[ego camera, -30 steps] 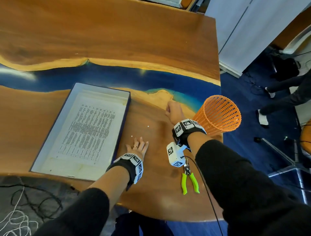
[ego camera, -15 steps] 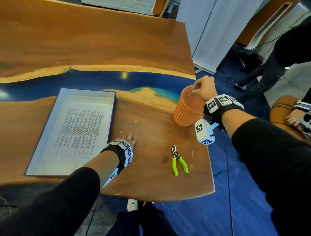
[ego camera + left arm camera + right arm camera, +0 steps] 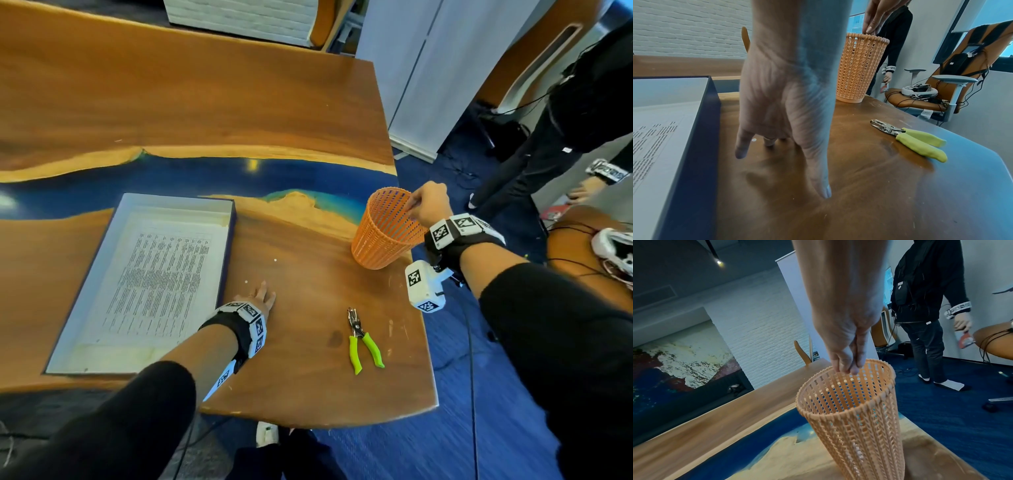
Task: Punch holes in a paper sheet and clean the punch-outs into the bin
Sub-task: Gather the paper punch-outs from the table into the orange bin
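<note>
An orange mesh bin [image 3: 380, 236] [image 3: 855, 418] stands upright near the table's right edge. My right hand [image 3: 416, 205] [image 3: 846, 368] hangs over the bin's near rim, fingertips bunched together and pointing down into the mouth; anything between them is too small to see. My left hand [image 3: 263, 296] [image 3: 781, 146] lies flat on the wood beside the box, fingers straight. Two white punch-outs [image 3: 275, 260] [image 3: 246, 282] lie just beyond it. The hole punch [image 3: 363, 339] [image 3: 910, 138], with green handles, lies alone near the front edge. The printed sheet [image 3: 157, 274] lies in the box.
A shallow dark-blue box [image 3: 227, 260] [image 3: 701, 146] occupies the left front of the table [image 3: 308, 377]. The table edge drops to blue carpet right of the bin. Another person [image 3: 548, 144] stands beyond, beside an orange chair [image 3: 920, 100] holding a headset and cables.
My right hand rose from the table surface to the bin and now hovers at its rim, lower than half a second ago. The left hand stayed flat by the box.
</note>
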`<action>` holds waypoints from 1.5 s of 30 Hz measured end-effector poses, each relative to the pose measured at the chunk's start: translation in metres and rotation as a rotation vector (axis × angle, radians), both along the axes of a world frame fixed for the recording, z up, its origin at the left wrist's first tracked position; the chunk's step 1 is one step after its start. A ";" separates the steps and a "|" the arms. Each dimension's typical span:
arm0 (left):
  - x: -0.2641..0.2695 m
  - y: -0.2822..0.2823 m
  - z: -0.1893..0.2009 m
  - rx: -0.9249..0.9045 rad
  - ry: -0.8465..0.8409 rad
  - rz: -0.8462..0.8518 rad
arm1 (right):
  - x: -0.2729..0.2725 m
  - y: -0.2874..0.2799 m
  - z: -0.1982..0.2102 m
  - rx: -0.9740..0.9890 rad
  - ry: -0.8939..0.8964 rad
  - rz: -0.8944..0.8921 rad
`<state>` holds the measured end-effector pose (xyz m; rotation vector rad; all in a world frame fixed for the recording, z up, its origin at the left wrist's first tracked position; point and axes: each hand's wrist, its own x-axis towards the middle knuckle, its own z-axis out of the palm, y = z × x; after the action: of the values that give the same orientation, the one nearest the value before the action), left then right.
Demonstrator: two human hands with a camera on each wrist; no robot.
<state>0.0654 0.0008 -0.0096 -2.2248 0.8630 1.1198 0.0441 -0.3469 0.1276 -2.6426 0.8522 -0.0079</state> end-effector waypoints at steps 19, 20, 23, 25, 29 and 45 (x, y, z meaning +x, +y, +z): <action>-0.020 0.019 -0.015 -0.162 -0.138 -0.022 | 0.060 0.179 -0.094 0.171 0.056 0.424; -0.021 0.019 -0.016 -0.176 -0.139 -0.013 | 0.059 0.185 -0.108 0.201 0.090 0.410; -0.023 0.022 -0.020 -0.241 -0.143 0.013 | 0.058 0.202 -0.138 0.236 0.151 0.383; -0.022 0.024 -0.022 -0.280 -0.131 0.031 | 0.059 0.210 -0.153 0.229 0.160 0.378; -0.014 0.023 -0.023 -0.283 -0.065 0.044 | 0.064 0.216 -0.169 0.195 0.130 0.390; -0.005 0.015 -0.011 -0.160 0.047 0.033 | 0.067 0.214 -0.166 0.127 0.066 0.508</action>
<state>0.0608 0.0153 -0.0205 -2.3585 0.9694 1.1587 0.1112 -0.1331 -0.0387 -2.6703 0.1719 0.2543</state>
